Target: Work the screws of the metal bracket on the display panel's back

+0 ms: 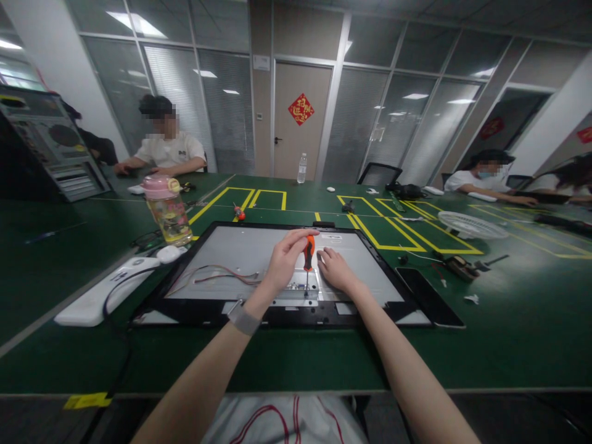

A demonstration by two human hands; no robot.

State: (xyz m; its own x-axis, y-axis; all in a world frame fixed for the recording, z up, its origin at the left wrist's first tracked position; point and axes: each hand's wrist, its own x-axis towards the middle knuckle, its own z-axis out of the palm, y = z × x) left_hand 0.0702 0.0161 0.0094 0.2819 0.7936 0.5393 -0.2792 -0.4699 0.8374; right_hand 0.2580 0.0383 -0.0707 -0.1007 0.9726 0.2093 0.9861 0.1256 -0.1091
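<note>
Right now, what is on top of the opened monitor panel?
Thin red and white wires, a metal strip, and an orange screwdriver held upright by the left hand. The right hand lies flat on the monitor panel, hiding whatever is beneath it.

A pink-lidded bottle (166, 209) stands left — a phone (429, 297) (screen dark) lies right, a fan grille (472, 225) beyond.
</note>
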